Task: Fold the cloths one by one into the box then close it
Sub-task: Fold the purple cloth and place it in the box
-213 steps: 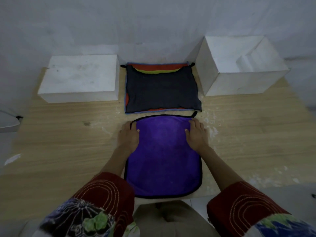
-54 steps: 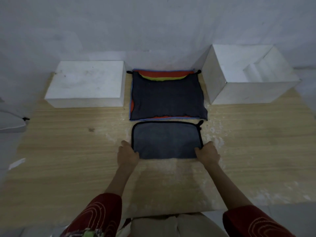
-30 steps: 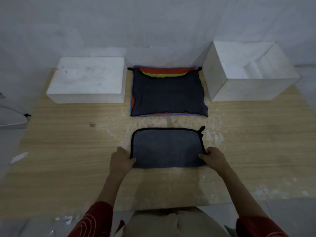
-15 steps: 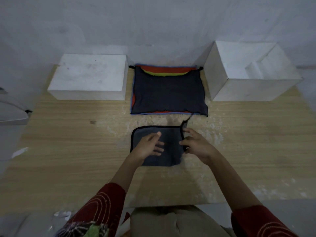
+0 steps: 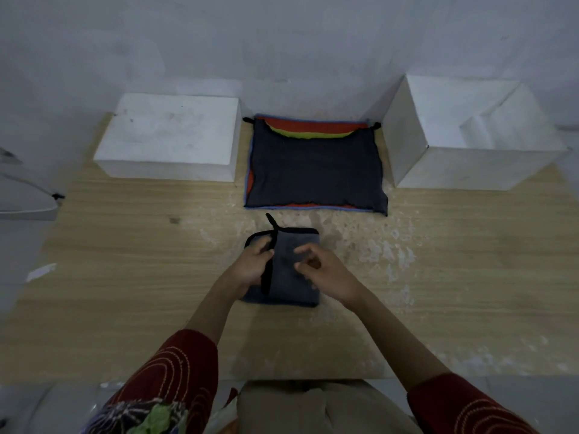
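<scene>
A grey cloth (image 5: 294, 283) with black trim lies folded small on the wooden table (image 5: 125, 277), its hanging loop pointing away from me. My left hand (image 5: 253, 266) lies at the cloth's left side, and the black-trimmed edge of the top layer runs across its fingers, which curl on that edge. My right hand (image 5: 324, 272) rests on the top layer with loosely curled fingers and holds nothing. A stack of flat cloths (image 5: 315, 170), dark on top with red and yellow below, lies beyond. The open white box (image 5: 416, 170) stands at the back right.
A closed-looking white block or lid (image 5: 169, 139) sits at the back left, beside the stack. A white wall runs right behind the table. A grey object (image 5: 22, 202) juts in at the left edge. The tabletop shows worn pale patches around the cloth.
The purple cloth was folded in half, grey side out. My right hand then carried its right edge over to the left, so it now lies folded in quarters, and let go.
</scene>
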